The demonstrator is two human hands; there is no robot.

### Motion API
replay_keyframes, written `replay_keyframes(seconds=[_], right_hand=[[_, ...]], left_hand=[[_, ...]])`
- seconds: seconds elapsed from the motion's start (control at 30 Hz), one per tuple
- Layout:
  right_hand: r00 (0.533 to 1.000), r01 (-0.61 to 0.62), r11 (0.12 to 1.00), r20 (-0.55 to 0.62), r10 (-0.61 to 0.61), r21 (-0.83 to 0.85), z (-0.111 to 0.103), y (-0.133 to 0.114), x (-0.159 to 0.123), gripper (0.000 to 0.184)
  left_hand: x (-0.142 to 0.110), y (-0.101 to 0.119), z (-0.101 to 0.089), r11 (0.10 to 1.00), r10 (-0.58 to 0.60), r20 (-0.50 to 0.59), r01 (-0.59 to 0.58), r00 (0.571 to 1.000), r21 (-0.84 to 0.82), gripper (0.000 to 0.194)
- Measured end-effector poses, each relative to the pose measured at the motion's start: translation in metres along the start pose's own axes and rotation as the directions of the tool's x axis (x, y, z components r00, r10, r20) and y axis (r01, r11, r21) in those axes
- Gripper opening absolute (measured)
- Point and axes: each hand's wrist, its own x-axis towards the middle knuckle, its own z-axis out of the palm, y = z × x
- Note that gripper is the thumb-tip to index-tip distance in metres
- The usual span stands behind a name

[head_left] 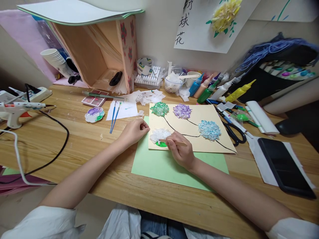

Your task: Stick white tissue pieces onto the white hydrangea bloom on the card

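In the head view a cream card [191, 146] lies on a pale green sheet [149, 162]. Textured flower heads in green [159, 109], purple [182, 111] and blue [209, 129] stand on the card, with thin black stems. My right hand [181, 151] is closed around a flat wooden craft stick [181, 143], its tip at a white flower head [159, 135] with bright green paint [161, 144] under its lower edge. At the card's left edge, my left hand [134, 131] pinches with curled fingers, thumb and forefinger together.
Behind the card stand a tub of white paste [173, 83] and paint bottles [205, 91]. Black scissors [235, 132] and a phone [286, 167] lie to the right. Two brushes [116, 116], a paint palette [94, 114] and a glue gun [15, 113] are on the left.
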Motion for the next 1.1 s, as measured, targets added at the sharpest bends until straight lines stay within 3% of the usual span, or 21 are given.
replay_keyframes(seconds=[0.27,0.53,0.63,0.7,0.77,0.83,0.9,0.93,1.1], right_hand=[[0.978,-0.206,0.978,0.012,0.206,-0.029,0.001,-0.002,0.012,0.037],[0.986,-0.110,0.984,-0.112,0.126,0.137,-0.007,-0.002,-0.001,0.038],[0.977,-0.140,0.967,-0.128,0.169,0.213,-0.017,-0.004,-0.011,0.040],[0.963,-0.226,0.930,-0.078,0.258,0.289,-0.026,-0.005,-0.019,0.043],[0.901,-0.417,0.819,0.056,0.431,0.395,-0.034,-0.003,-0.025,0.041],[0.776,-0.616,0.631,0.226,0.588,0.472,-0.040,0.000,-0.029,0.041],[0.668,-0.724,0.476,0.335,0.665,0.498,-0.043,0.005,-0.030,0.042],[0.637,-0.748,0.432,0.363,0.679,0.504,-0.044,0.007,-0.030,0.043],[0.608,-0.769,0.371,0.414,0.677,0.522,-0.036,0.012,-0.022,0.045]], left_hand=[[0.003,-0.004,0.002,1.000,-0.016,-0.001,0.016,1.000,-0.021,0.016],[0.000,-0.002,0.001,0.999,-0.014,-0.005,0.014,1.000,-0.046,0.018],[-0.001,-0.002,-0.003,0.999,-0.007,-0.014,0.006,1.000,-0.052,0.019],[0.002,-0.006,-0.009,0.997,-0.017,-0.060,0.013,0.998,-0.070,0.020],[0.009,-0.012,-0.017,0.998,-0.049,-0.156,0.041,0.986,-0.055,0.023],[0.019,-0.019,-0.026,0.997,-0.073,-0.270,0.080,0.960,0.016,0.024],[0.032,-0.026,-0.034,0.988,-0.064,-0.361,0.110,0.930,0.108,0.021],[0.039,-0.029,-0.036,0.983,-0.053,-0.392,0.117,0.918,0.142,0.021],[0.069,-0.031,-0.037,0.961,0.056,-0.447,0.073,0.893,0.266,0.022]])
